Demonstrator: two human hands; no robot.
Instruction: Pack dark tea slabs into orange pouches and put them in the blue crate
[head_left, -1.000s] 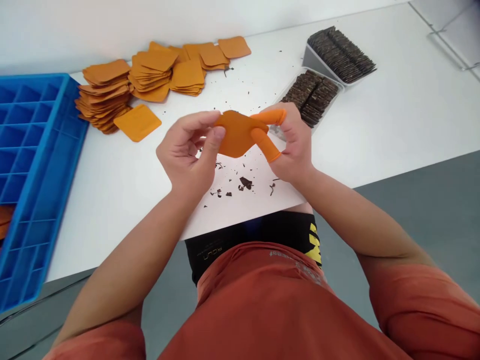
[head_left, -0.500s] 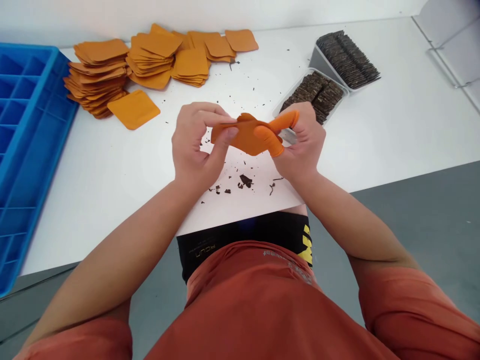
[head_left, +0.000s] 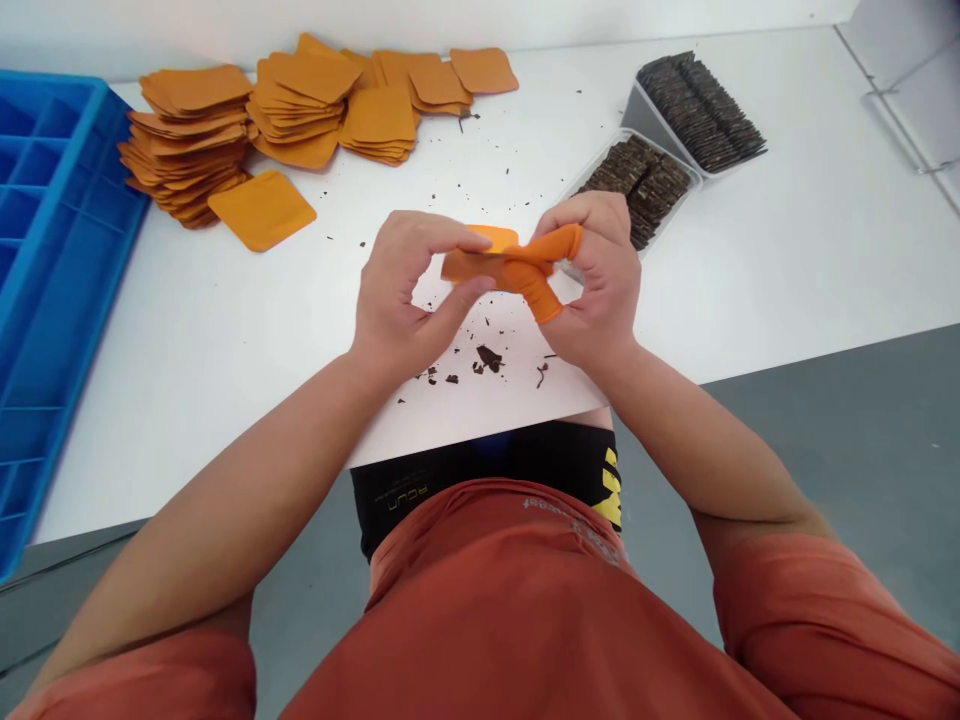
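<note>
Between my two hands, above the white table, is an orange paper packet (head_left: pixel 469 268), seen nearly edge-on and a bit blurred. My left hand (head_left: pixel 405 285) pinches its left side with thumb and forefinger. My right hand (head_left: pixel 596 275), with orange finger cots on thumb and forefinger, grips its right side. Part of the packet is hidden behind those fingers. Just beyond my hands shows an orange patch, and I cannot tell whether it belongs to the same packet. Dark brown flakes (head_left: pixel 489 357) lie scattered on the table below.
Piles of orange packets (head_left: pixel 187 150) stand at the back left, and a single packet (head_left: pixel 262 210) lies before them. A blue compartmented tray (head_left: pixel 97 250) takes up the left edge. Two plastic tubs of dark brown pressed slabs (head_left: pixel 697 115) stand at the back right.
The packet has tipped from showing its broad face to nearly edge-on. My left hand has shifted slightly right, closer to my right hand; both keep their hold.
</note>
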